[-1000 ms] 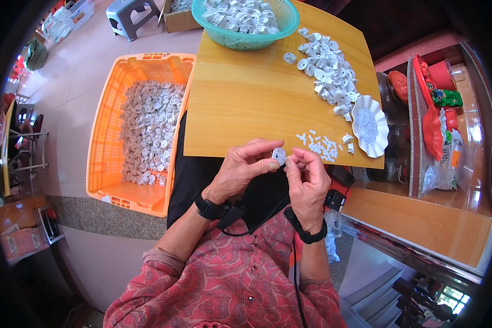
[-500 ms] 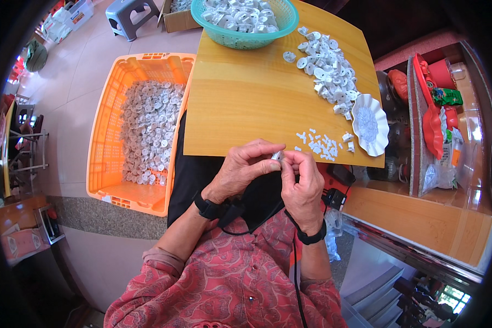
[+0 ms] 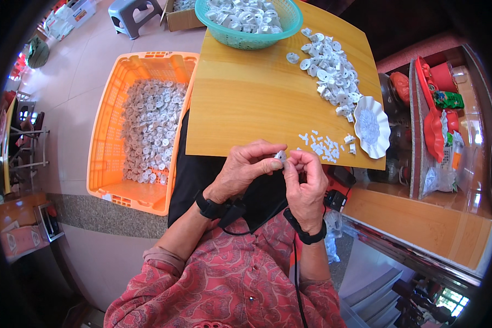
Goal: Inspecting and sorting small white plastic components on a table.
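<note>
Between thumb and forefinger, my left hand [image 3: 249, 168] pinches a small round white plastic part [image 3: 280, 156] just off the table's near edge. Close against it is my right hand [image 3: 305, 188], its thumb and index fingertip pressed together; whatever they hold is too small to make out. Beyond the right hand, tiny white plastic pieces [image 3: 325, 147] lie scattered on the wooden table [image 3: 251, 104]. Two white parts [image 3: 350, 143] stand beside them. A heap of similar white parts [image 3: 333, 71] runs along the table's right side, down to a scalloped white dish [image 3: 380, 142] of tiny clear pieces.
A green basket [image 3: 246, 39] full of white parts stands at the table's far edge. On the floor to the left, an orange crate [image 3: 101, 158] holds many more. A grey stool [image 3: 128, 19] and a cardboard box [image 3: 183, 21] are farther back. Shelving [image 3: 415, 131] borders the right.
The white part has turned in my left fingers, so its round face shows more. My right hand has shifted slightly right, its fingertips drawn a little away from the part.
</note>
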Available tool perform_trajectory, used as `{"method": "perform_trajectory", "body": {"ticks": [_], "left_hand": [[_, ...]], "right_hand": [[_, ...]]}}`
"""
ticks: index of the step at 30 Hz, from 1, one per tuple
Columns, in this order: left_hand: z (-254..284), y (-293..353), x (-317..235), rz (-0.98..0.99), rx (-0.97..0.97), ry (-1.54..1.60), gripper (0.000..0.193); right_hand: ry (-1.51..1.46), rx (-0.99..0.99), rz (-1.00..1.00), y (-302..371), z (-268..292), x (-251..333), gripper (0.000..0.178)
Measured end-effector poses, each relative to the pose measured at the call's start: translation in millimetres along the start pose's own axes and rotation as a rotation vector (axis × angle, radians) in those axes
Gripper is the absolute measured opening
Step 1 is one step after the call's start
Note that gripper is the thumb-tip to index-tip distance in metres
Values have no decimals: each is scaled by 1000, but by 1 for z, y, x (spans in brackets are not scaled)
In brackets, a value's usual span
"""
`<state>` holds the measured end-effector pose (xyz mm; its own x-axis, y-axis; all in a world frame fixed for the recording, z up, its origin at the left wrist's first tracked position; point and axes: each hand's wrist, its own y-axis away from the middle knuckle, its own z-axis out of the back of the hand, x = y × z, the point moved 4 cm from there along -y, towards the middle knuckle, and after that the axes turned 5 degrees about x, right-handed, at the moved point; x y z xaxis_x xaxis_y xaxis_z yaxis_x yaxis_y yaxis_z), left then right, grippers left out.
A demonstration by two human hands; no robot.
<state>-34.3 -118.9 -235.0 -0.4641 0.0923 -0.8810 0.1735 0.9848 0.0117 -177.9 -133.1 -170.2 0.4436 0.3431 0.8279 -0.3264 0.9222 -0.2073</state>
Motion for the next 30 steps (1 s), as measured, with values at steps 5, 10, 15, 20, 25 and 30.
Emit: {"method": "perform_trajectory", "body": {"ticks": [5,10,15,20,25,30], "left_hand": [[-1,-1,-3,-18,-22,52,32],[1,-4,-10,-8,-29,27,33],[11,-16,-18,55,-82,20,35],[27,-66,-74,-37,-147,-108,38],[60,-136,-136,-302,-127,-127,46],[66,-149,-152,-453,-416,-270,59]], "right_hand": [[53,8,23,-4,-3,-2,15],[-240,-82,-119,0,0,-19,13],[-154,-94,-144,9,4,-28,12],[-129,-85,-154,16,5,-32,11],[-101,-103,-160,20,9,-36,10],[86,-172,-86,15,16,-50,7]]}}
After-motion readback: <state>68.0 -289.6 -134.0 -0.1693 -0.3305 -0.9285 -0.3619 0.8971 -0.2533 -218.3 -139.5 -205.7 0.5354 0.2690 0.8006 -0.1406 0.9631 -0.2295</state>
